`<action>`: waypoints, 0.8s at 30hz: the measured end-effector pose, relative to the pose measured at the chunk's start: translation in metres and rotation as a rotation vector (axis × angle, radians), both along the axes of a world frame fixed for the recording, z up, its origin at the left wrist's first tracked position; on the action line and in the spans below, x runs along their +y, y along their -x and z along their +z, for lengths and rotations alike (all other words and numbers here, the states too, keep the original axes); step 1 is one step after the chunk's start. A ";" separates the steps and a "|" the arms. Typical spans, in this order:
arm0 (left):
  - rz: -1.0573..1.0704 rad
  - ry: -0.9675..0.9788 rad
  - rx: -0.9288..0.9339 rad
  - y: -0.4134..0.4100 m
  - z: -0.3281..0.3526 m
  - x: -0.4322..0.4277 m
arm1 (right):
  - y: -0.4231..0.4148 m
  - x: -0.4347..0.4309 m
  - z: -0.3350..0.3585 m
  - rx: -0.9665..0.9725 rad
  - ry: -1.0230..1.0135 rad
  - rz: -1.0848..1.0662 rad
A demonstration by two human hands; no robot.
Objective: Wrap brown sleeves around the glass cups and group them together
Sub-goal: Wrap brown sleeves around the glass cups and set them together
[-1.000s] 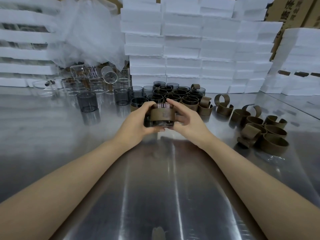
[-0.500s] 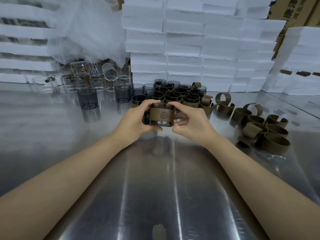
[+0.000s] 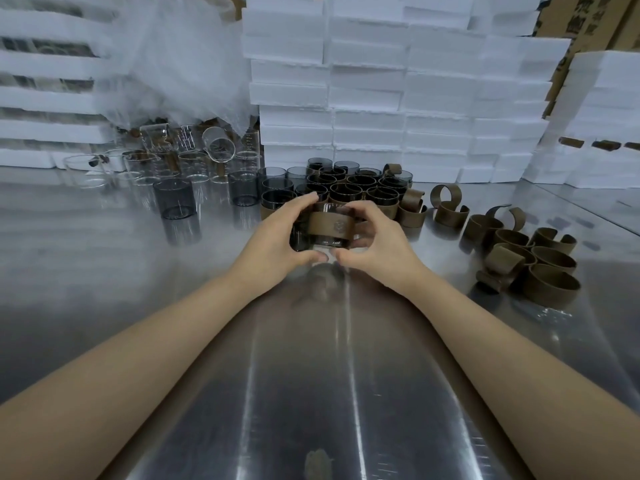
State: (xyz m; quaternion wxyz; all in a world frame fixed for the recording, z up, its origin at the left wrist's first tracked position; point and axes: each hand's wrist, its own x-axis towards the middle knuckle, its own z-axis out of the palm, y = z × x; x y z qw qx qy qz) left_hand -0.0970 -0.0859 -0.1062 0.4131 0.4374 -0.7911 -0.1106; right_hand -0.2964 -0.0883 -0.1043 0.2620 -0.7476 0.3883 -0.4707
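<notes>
Fingers [image 3: 302,202] of both hands curl round a smoky grey glass cup [image 3: 300,237], held over the steel table [image 3: 311,375] near the middle of the view. The left hand [image 3: 273,237] grips the cup's left side with its thumb under the base. The right hand [image 3: 379,249] grips the right side, and its thumb tip lies just beside the left thumb. A brown sleeve [image 3: 329,225] with a small embossed mark bands the cup's middle; whether it closes at the back cannot be told. At twelve o'clock from the cup, just behind it, stands a tight cluster of sleeved cups [image 3: 360,188]. At ten o'clock stand bare grey cups [image 3: 173,199], with clear glass beakers [image 3: 180,157] beyond them. At three o'clock, well apart, lies a heap of loose sleeves [image 3: 526,258]. White foam boxes [image 3: 381,81] are stacked along the far edge.
</notes>
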 end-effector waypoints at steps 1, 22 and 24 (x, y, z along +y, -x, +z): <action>0.039 0.017 -0.055 0.001 0.001 0.000 | 0.001 -0.002 0.000 -0.005 0.014 -0.040; 0.297 -0.209 -0.098 -0.004 -0.006 -0.005 | 0.008 -0.004 0.001 0.185 0.052 -0.202; 0.296 -0.203 -0.096 -0.004 -0.006 -0.005 | 0.007 -0.004 -0.001 0.375 0.050 -0.143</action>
